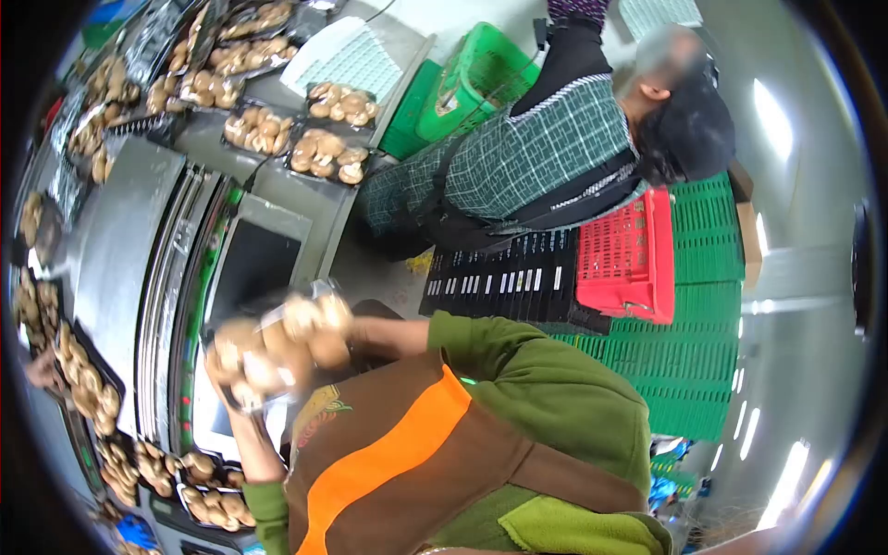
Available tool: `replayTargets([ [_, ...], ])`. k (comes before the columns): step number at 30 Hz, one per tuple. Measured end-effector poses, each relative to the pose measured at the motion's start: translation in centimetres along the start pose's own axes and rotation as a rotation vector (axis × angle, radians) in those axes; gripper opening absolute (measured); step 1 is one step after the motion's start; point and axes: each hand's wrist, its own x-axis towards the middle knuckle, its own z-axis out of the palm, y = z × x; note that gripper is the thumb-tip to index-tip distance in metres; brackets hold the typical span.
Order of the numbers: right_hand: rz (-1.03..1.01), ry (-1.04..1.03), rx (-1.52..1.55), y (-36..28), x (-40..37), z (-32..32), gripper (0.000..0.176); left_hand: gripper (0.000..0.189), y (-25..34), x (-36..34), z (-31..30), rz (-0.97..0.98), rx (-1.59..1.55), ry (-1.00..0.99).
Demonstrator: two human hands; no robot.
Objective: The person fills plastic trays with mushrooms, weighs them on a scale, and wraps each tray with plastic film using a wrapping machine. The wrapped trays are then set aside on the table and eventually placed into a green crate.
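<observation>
A film-covered pack of brown mushrooms [268, 359], blurred by motion, is held in front of my brown apron. My left hand [220, 393] grips its lower left end, its fingers partly hidden by the pack. At the other end my right hand [356, 333] holds it, most of the fingers covered by the mushrooms. Beneath the pack is a steel machine [120, 268] with a dark plate [259, 257] set in a pale frame. Wrapped mushroom packs [326, 155] lie on the steel counter beyond it, and more packs [217, 507] are near my left sleeve.
A co-worker in a green checked garment [536, 153] stands on my right, beside a green basket [481, 79]. Stacked black crates [499, 282], a red crate [629, 259] and green crates [684, 351] stand close by. Another person's hand [42, 370] shows at the far left.
</observation>
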Motion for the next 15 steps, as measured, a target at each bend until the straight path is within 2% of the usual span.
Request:
replayTargets([
  [1,0.417,0.004,-0.066,-2.4,0.3,3.3,0.013,0.041,8.8,-3.9,4.9,0.182,-0.216,-0.126],
  [2,0.871,-0.023,-0.176,-4.5,0.8,5.4,0.013,0.034,9.3,-3.5,4.5,0.116,-0.520,-0.285],
  [3,1.217,-0.020,-0.288,-7.0,2.8,8.4,0.013,0.029,9.8,-3.2,4.2,0.040,-0.817,-0.440],
  [4,1.500,0.020,-0.388,-9.2,4.8,11.8,0.014,0.026,14.9,-4.9,7.7,0.106,-0.695,-0.438],
  [5,1.615,0.087,-0.473,-10.1,6.0,13.5,0.014,0.025,16.2,-3.5,9.4,0.529,-0.500,-0.760],
  [6,1.219,-0.308,-0.712,-9.3,4.0,10.3,0.018,0.029,19.3,-7.8,13.5,0.380,-0.551,-0.399],
  [7,1.003,-0.282,-0.602,-5.3,-1.7,0.0,0.018,0.029,20.8,-9.1,14.8,0.115,-0.545,-0.464],
  [8,0.964,-0.047,-0.630,-7.8,0.5,2.6,0.021,0.029,20.5,-9.3,13.9,-0.100,-0.530,-0.566],
  [9,0.918,0.186,-0.655,-11.2,2.8,6.0,0.024,0.030,19.7,-9.7,13.3,-0.227,-0.518,-0.578],
  [11,0.763,0.028,-0.706,-13.1,3.1,6.0,0.032,0.031,17.6,-9.5,11.3,-0.331,-0.461,-0.482],
  [12,0.646,-0.125,-0.653,-13.9,3.5,7.3,0.040,0.032,16.4,-9.6,10.0,-0.372,-0.428,-0.412],
  [13,0.606,-0.300,-0.839,-14.0,4.3,9.0,0.042,0.033,15.0,-9.3,8.9,-0.411,-0.410,-0.349],
  [15,0.773,-0.096,-0.850,-13.0,4.1,8.2,0.037,0.035,11.8,-8.5,7.1,-0.493,-0.496,-0.267],
])
